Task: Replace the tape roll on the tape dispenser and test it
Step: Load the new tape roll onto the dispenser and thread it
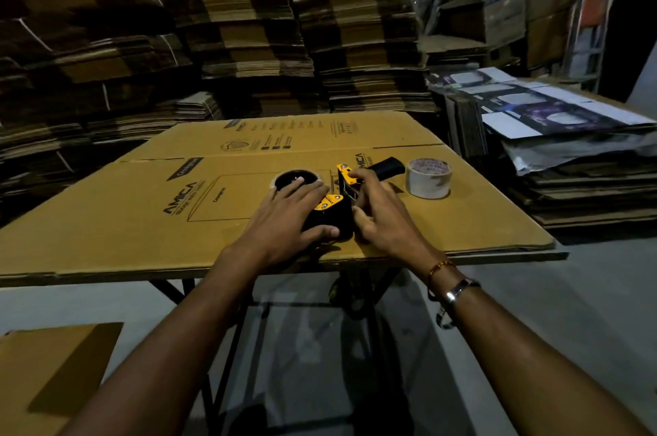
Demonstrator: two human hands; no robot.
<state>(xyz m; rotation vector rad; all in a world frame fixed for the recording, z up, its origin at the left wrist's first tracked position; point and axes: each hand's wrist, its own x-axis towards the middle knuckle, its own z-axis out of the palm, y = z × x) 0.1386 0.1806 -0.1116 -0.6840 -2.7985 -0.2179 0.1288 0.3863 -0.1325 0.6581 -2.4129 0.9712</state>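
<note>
A black and yellow tape dispenser [343, 186] lies on a flattened cardboard sheet [142, 201] that covers the table. Its black handle [387, 167] points to the far right. My left hand [291, 218] lies over the dispenser's near black part, fingers spread, with fingertips reaching a dark round spool [297, 179] at its far left. My right hand [373, 211] grips the dispenser's right side, index finger on the yellow plate. A full white tape roll [429, 177] stands apart, just right of the handle.
Tall stacks of flattened cardboard boxes [249, 26] fill the back and left. Printed flat cartons [554, 108] are piled at the right, close to the table's edge. Another cardboard piece [46, 375] lies at the lower left on the grey floor.
</note>
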